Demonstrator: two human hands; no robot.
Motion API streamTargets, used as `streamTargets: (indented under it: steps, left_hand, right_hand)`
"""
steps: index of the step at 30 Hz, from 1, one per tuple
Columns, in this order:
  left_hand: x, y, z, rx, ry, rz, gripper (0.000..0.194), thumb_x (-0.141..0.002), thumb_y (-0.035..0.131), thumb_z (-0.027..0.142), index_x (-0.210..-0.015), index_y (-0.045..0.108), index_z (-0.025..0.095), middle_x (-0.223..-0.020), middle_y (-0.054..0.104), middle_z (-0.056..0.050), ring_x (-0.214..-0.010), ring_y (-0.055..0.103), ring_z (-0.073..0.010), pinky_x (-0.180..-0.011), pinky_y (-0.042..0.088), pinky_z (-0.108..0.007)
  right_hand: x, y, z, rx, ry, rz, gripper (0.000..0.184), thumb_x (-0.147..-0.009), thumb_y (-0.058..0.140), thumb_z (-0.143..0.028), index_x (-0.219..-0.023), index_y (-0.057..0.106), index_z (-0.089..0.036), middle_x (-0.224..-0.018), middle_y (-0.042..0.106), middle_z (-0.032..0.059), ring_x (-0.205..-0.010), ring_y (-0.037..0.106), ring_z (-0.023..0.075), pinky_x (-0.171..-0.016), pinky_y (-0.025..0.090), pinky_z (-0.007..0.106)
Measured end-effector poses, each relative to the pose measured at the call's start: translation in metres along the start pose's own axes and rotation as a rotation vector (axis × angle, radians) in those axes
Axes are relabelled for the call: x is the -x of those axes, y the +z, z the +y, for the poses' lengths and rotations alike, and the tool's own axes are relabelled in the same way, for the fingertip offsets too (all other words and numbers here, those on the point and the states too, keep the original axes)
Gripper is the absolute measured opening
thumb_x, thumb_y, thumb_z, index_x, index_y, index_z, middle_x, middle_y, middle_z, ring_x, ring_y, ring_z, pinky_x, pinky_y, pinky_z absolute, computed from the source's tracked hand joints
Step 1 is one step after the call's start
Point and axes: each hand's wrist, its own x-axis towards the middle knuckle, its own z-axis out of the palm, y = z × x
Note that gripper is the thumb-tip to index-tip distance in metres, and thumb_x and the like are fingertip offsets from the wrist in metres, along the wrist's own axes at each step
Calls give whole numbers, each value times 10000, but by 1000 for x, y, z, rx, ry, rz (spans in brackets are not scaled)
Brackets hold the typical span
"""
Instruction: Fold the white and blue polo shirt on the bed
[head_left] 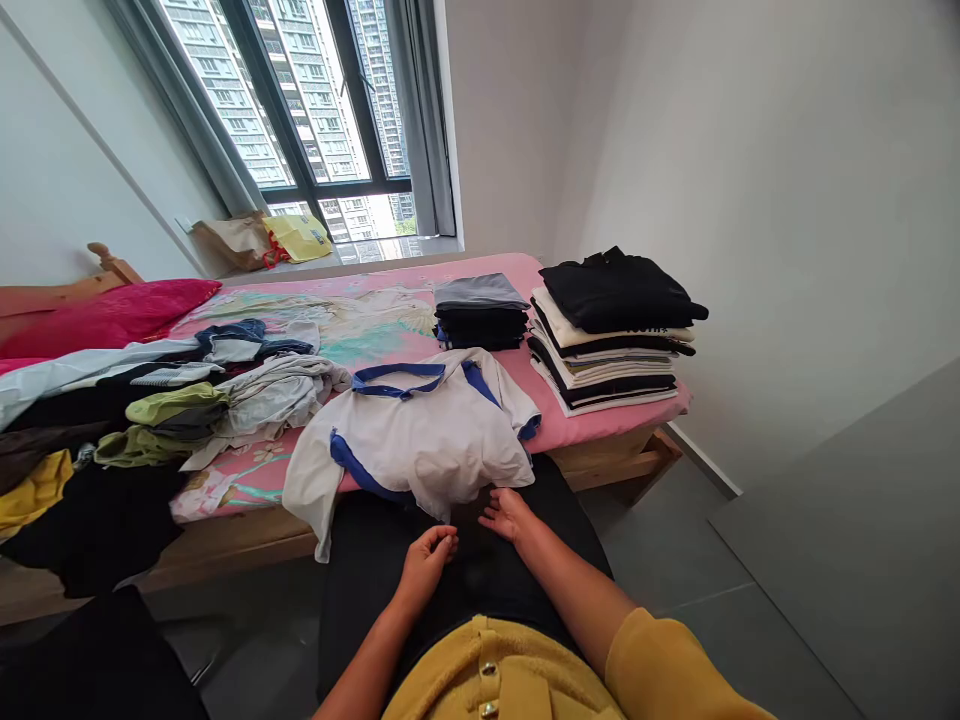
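Observation:
A white long-sleeved shirt (pixel 442 430) with blue trim at the collar and blue bands lies spread at the bed's front edge, its lower edge hanging over. One sleeve droops down on the left. Just below the hem is my left hand (pixel 427 562), its fingers curled in with nothing visible in them. My right hand (pixel 508 514) is turned partly palm up beside the hem, fingers apart and holding nothing. Both hands are above my dark-clad lap.
A small folded stack (pixel 481 315) stands behind the shirt; a taller pile of folded clothes (pixel 611 345) stands at the right corner of the pink bed (pixel 562 425). Loose clothes (pixel 165 410) are heaped at left, near a red pillow (pixel 112 315). A black chair (pixel 90 660) is lower left.

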Motion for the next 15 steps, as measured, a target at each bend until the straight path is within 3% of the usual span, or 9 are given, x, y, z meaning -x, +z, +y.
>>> streamTargets:
  steps: [5,10,15]
  left_hand:
    - [2,-1,2,-2,-8,-13,369,-623,696,453,-834,676,150,-716,677,-31,-672,610,-143,-625,468,-246]
    - [1,-2,0,-15,-2,-22,373,-646,675,461,-847,667,148,-742,681,-40,-701,619,-153,-642,476,-254]
    - [2,-2,-1,-115,48,25,428,-700,611,484,-966,638,149,-865,684,-75,-821,640,-205,-680,508,-294]
  right_hand:
    - [-14,9,1,1,-20,39,133,-764,492,-158,-879,527,-214,-897,570,41,-895,558,172,-840,435,392]
    - [-18,10,0,-3,-60,1,131,-802,490,-274,-911,547,-230,-914,617,39,-866,583,171,-801,442,381]
    - [-9,10,3,43,-194,42,168,-765,497,-347,-859,544,-215,-845,604,27,-831,566,177,-738,443,334]
